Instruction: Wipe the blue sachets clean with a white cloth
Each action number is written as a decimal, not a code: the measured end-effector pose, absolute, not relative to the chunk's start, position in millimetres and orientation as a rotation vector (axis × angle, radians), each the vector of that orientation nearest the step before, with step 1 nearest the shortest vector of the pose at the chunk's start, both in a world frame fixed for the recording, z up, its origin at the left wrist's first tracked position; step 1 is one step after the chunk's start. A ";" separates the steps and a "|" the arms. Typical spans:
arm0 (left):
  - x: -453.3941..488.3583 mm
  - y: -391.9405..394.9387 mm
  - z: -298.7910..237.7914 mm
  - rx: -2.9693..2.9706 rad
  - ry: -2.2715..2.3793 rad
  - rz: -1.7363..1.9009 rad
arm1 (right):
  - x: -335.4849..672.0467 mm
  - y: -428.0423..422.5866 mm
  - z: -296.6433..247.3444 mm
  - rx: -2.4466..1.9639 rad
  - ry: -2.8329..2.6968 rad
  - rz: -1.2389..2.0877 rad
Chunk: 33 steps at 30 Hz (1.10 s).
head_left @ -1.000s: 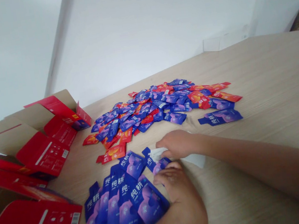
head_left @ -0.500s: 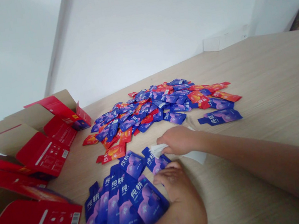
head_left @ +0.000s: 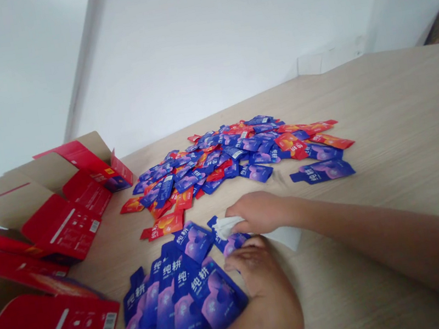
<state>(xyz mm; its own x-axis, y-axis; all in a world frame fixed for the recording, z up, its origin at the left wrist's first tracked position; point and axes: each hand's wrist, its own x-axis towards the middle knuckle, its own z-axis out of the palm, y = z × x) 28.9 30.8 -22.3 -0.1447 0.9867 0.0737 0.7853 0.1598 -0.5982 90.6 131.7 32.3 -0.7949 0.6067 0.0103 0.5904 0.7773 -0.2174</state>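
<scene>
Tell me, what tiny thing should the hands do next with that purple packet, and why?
Probably pull the white cloth across the purple packet in one wipe. The right hand grips the cloth bunched on the packet, and the left hand pins the packet's near part to the table with its fingertips, so it looks steady enough to wipe.

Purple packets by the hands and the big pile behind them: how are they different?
The near packets are all purple; the far pile mixes purple and red. The near packets lie fanned in an overlapping row; the far pile is jumbled. Both are flat pouches on the table.
</scene>
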 end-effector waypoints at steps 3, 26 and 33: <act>29.1 29.9 -23.0 -1.671 -1.974 0.576 | 88.3 128.8 29.1 -0.903 -2.915 0.368; 29.5 29.5 -20.2 -1.648 -1.986 0.636 | 90.6 132.3 30.6 -0.984 -2.828 0.296; 32.7 26.1 -16.6 -1.603 -1.911 0.651 | 93.8 137.0 29.7 -1.042 -2.905 0.313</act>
